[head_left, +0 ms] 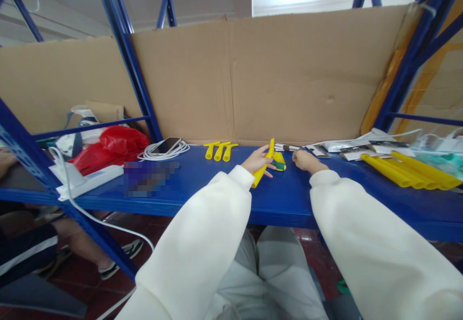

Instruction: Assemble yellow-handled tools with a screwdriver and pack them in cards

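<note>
My left hand [257, 160] is wrapped around a yellow plastic tube [258, 178], tilted with its narrower end up. Some of its fingers stick out past the tube. Just right of it lies a small yellow-and-green item [279, 163] on the blue shelf top; what it is I cannot make out. My right hand [306, 160] is closed, fingers curled in near the back of the shelf. Whatever it holds, if anything, is hidden. Close behind it are small black-and-white strips [286, 147]. Several yellow tubes [405, 173] lie side by side at the right.
Three yellow T-topped pieces [218, 152] lie left of my hands. Further left are a phone [167, 145] on a coiled white cable, a power strip [94, 181] and a red bag [117, 146]. Flat packets [356, 152] lie back right. Cardboard [289, 78] walls the back. Another person's leg [85, 243] shows lower left.
</note>
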Action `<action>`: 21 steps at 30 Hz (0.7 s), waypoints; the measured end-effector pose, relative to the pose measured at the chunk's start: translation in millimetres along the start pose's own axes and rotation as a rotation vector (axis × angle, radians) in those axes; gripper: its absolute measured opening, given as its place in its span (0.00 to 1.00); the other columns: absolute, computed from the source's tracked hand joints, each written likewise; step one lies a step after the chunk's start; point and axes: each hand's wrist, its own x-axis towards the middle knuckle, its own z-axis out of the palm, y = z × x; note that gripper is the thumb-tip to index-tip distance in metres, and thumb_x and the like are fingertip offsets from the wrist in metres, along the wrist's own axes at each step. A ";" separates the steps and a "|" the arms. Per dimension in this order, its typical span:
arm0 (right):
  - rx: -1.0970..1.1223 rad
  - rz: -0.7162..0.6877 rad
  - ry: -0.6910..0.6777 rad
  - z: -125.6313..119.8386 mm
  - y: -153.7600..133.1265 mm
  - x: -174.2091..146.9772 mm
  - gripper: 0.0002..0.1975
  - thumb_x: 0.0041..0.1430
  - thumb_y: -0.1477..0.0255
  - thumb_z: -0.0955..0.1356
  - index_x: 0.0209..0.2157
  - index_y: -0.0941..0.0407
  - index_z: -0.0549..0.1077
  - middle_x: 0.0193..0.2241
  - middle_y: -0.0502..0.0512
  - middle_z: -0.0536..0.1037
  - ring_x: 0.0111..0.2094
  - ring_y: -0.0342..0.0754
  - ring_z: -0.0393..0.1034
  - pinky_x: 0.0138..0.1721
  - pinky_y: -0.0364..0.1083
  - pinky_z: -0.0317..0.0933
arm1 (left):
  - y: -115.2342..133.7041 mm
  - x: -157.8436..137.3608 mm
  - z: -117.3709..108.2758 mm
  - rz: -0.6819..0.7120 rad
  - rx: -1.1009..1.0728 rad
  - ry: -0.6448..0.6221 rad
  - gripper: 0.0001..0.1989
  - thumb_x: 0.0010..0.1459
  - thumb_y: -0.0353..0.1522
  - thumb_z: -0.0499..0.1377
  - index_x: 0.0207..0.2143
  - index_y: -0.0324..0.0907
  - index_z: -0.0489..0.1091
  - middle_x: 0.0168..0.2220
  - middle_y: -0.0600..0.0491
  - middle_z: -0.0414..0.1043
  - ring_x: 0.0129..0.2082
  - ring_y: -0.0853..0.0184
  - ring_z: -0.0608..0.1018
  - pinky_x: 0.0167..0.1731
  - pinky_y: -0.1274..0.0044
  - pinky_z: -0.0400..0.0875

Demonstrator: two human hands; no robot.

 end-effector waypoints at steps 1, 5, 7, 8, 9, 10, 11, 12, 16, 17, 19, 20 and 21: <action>0.018 0.003 -0.001 0.2 -0.1 0.0 0.10 0.53 0.82 0.65 0.27 0.57 0.77 0.33 0.64 0.81 0.39 0.54 0.76 0.42 0.46 0.64 | 0.6 -0.8 0.4 -0.006 0.009 -0.001 0.37 0.59 0.21 0.55 0.68 0.48 0.49 0.58 0.42 0.68 0.34 0.66 0.82 0.28 0.74 0.81; 0.205 0.013 0.039 1.3 -3.1 0.4 0.10 0.49 0.83 0.66 0.22 0.55 0.72 0.27 0.59 0.79 0.36 0.52 0.75 0.42 0.46 0.63 | 2.5 -3.1 0.7 -0.016 0.024 -0.008 0.36 0.59 0.19 0.53 0.68 0.45 0.48 0.59 0.40 0.66 0.32 0.68 0.81 0.26 0.75 0.80; 0.393 -0.009 0.108 0.8 -8.4 0.5 0.08 0.51 0.81 0.65 0.22 0.55 0.70 0.26 0.56 0.78 0.32 0.50 0.73 0.40 0.46 0.64 | 2.0 -2.3 -0.7 -0.017 0.016 -0.019 0.36 0.59 0.20 0.54 0.67 0.45 0.49 0.58 0.40 0.67 0.32 0.67 0.81 0.26 0.75 0.80; 0.508 -0.030 0.142 0.3 -12.1 0.5 0.07 0.53 0.79 0.65 0.23 0.56 0.70 0.25 0.55 0.77 0.30 0.48 0.71 0.38 0.45 0.64 | 1.3 -1.3 -1.7 -0.017 0.008 -0.026 0.36 0.58 0.21 0.55 0.67 0.45 0.49 0.58 0.39 0.68 0.33 0.66 0.82 0.26 0.74 0.80; 0.629 -0.057 0.173 -0.3 -16.2 0.5 0.06 0.54 0.77 0.65 0.24 0.56 0.69 0.24 0.54 0.76 0.27 0.46 0.70 0.36 0.45 0.64 | 0.4 -0.1 -2.7 -0.014 -0.002 -0.034 0.36 0.58 0.22 0.56 0.67 0.45 0.49 0.57 0.39 0.68 0.33 0.65 0.82 0.27 0.74 0.80; 0.748 -0.087 0.193 -0.9 -20.6 0.4 0.05 0.55 0.74 0.66 0.26 0.56 0.69 0.23 0.52 0.74 0.25 0.45 0.68 0.33 0.45 0.64 | -0.4 1.1 -3.8 -0.010 -0.014 -0.041 0.37 0.58 0.23 0.57 0.67 0.45 0.48 0.57 0.39 0.69 0.34 0.64 0.82 0.27 0.74 0.80; 0.856 -0.115 0.207 -1.5 -24.9 0.3 0.05 0.55 0.71 0.67 0.26 0.56 0.69 0.21 0.50 0.72 0.23 0.44 0.65 0.31 0.44 0.63 | -1.2 2.3 -4.8 -0.006 -0.026 -0.049 0.37 0.57 0.23 0.57 0.67 0.45 0.48 0.56 0.39 0.69 0.34 0.63 0.82 0.27 0.74 0.80; 0.948 -0.140 0.217 -1.9 -28.9 0.1 0.07 0.55 0.68 0.68 0.27 0.55 0.68 0.21 0.49 0.71 0.21 0.42 0.64 0.29 0.43 0.62 | -1.9 3.4 -5.6 -0.002 -0.038 -0.057 0.37 0.57 0.23 0.57 0.67 0.45 0.48 0.56 0.39 0.69 0.34 0.63 0.82 0.27 0.74 0.79; 1.148 -0.196 0.207 -1.9 -38.8 -0.7 0.14 0.49 0.60 0.72 0.27 0.55 0.69 0.19 0.47 0.69 0.19 0.40 0.60 0.23 0.42 0.57 | -2.7 5.4 -7.2 0.016 -0.079 -0.094 0.37 0.56 0.21 0.56 0.66 0.44 0.49 0.53 0.39 0.72 0.31 0.63 0.82 0.25 0.74 0.79; 1.169 -0.202 0.203 -1.7 -39.5 -0.9 0.15 0.49 0.60 0.73 0.27 0.55 0.69 0.19 0.47 0.69 0.19 0.40 0.59 0.23 0.41 0.56 | -2.7 5.5 -7.4 0.019 -0.088 -0.100 0.36 0.56 0.21 0.56 0.66 0.44 0.50 0.52 0.39 0.73 0.31 0.63 0.82 0.25 0.74 0.79; 1.195 -0.209 0.201 -1.5 -39.5 -1.1 0.16 0.48 0.58 0.73 0.27 0.55 0.69 0.19 0.47 0.69 0.19 0.40 0.59 0.22 0.41 0.55 | -2.8 5.7 -8.0 0.021 -0.104 -0.110 0.36 0.56 0.21 0.57 0.65 0.44 0.51 0.51 0.40 0.73 0.30 0.63 0.82 0.25 0.74 0.79; 1.204 -0.211 0.202 -1.4 -39.2 -1.1 0.16 0.47 0.58 0.74 0.27 0.55 0.69 0.19 0.47 0.69 0.19 0.39 0.59 0.22 0.41 0.55 | -3.0 5.7 -8.4 0.020 -0.112 -0.114 0.36 0.56 0.21 0.57 0.65 0.44 0.51 0.51 0.40 0.74 0.30 0.63 0.82 0.25 0.74 0.79; 1.212 -0.214 0.201 -1.4 -38.8 -1.1 0.17 0.47 0.58 0.74 0.26 0.55 0.69 0.19 0.47 0.69 0.19 0.39 0.58 0.22 0.41 0.55 | -3.3 5.8 -8.8 0.019 -0.118 -0.117 0.36 0.56 0.22 0.58 0.65 0.44 0.51 0.50 0.41 0.74 0.31 0.63 0.82 0.26 0.73 0.79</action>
